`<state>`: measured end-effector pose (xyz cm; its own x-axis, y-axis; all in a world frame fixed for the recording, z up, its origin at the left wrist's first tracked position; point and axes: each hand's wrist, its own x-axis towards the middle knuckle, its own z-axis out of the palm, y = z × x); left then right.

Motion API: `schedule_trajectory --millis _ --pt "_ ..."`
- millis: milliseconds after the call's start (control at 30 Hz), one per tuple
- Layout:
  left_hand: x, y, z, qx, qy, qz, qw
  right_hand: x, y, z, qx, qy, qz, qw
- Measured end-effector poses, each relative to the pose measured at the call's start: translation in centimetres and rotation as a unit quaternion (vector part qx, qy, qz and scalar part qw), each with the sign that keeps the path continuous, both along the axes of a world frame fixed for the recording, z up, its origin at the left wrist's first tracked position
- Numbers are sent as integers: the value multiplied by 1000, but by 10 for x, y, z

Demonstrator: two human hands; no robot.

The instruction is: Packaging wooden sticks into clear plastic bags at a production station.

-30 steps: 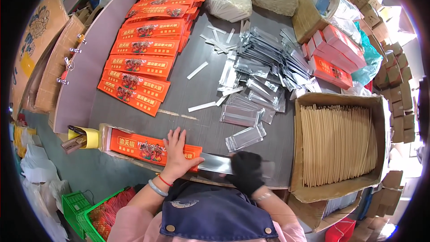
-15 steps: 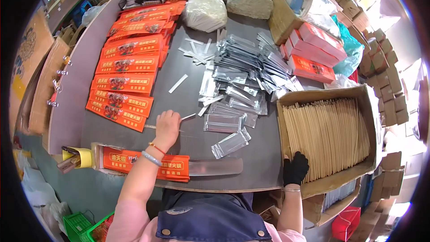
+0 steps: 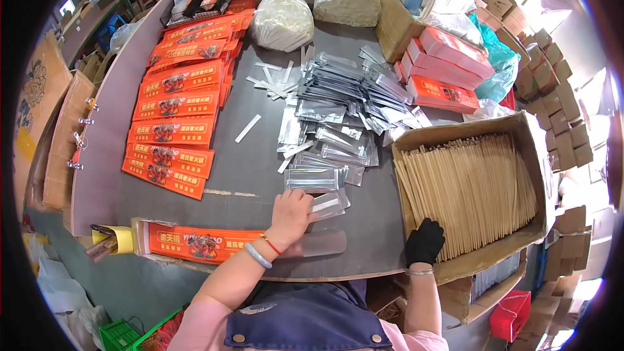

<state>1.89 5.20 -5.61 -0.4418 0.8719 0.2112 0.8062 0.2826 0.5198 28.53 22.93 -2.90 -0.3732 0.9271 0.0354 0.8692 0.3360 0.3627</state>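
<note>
Silver pouch (image 3: 328, 203) under left hand (image 3: 290, 216) (right hand (image 3: 425, 242) on sticks (image 3: 468, 188))

**Both our hands reach forward**

Our left hand (image 3: 290, 216) is bare and stretches ahead with the palm down, its fingers (image 3: 300, 200) loosely curled; bracelets circle the wrist. Our right hand (image 3: 425, 240) wears a black glove, lies palm down further right, its fingers bent downward, a bangle on its wrist.

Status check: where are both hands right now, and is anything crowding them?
Left hand bare, on a clear pouch. Right hand gloved, at sticks in the box. Pouch pile close behind left.
</note>
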Motion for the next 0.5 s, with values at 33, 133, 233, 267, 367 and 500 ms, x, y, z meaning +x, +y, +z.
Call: schedule_trajectory --millis 33,133,233,267,367,500 --pt "-2 -1 -2 13 7 -16 1000 2 -1 -3 0 1 0 1000" --pt "-7 -1 -6 22 2 -24 999 8 -1 -11 -4 -5 3 1000" --pt "-8 2 -6 -28 -36 -5 999 7 -2 -10 -13 17 14 1000" --pt "-8 4 -5 -26 -36 -5 999 4 0 -11 -13 12 1 1000" --pt "-11 5 -3 -20 -43 -4 999 9 2 -16 -7 76 6 997" --pt "-15 -4 24 -23 -129 -36 991 24 4 -14 45 329 32 943"
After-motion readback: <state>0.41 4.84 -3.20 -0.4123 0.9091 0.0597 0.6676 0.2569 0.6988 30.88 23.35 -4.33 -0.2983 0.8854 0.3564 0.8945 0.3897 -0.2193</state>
